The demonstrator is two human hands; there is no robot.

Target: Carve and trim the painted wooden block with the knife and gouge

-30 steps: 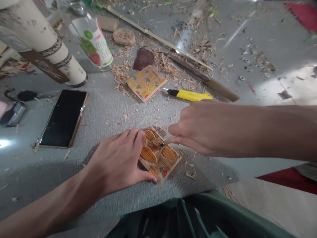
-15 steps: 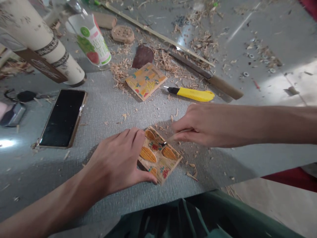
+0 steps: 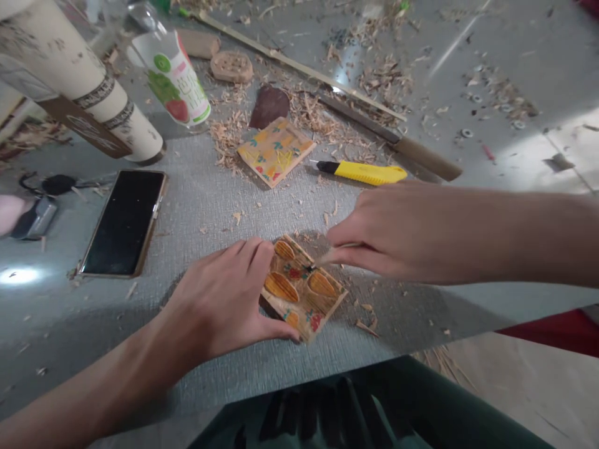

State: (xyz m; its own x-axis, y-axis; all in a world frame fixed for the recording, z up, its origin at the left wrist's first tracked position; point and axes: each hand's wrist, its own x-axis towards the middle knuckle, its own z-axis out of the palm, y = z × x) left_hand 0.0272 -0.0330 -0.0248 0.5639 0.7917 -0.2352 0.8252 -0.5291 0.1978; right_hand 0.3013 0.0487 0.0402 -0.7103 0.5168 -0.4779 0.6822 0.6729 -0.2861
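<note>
My left hand (image 3: 229, 293) is closed on the left side of a small wooden panel (image 3: 322, 302), its thumb along the near edge and its fingers over the far left corner. Orange leaf shapes and red flowers are painted and carved on the panel. In my right hand (image 3: 374, 234) is a carving tool (image 3: 337, 254) with a pale wooden handle. Its short dark metal tip touches the panel beside the middle red flower. The tool's back end is hidden in my palm.
Beyond the panel lie a second painted wooden piece (image 3: 276, 153), a yellow utility knife (image 3: 369, 173) and a wood-handled long knife (image 3: 428, 157). A phone (image 3: 124, 221), a plastic bottle (image 3: 175, 87) and a tall patterned tumbler (image 3: 105, 93) are on the left. Wood shavings (image 3: 318, 118) litter the table.
The tool's tip has shifted very slightly along the panel near the red flower. My left hand keeps its hold. The whole view has moved a little.
</note>
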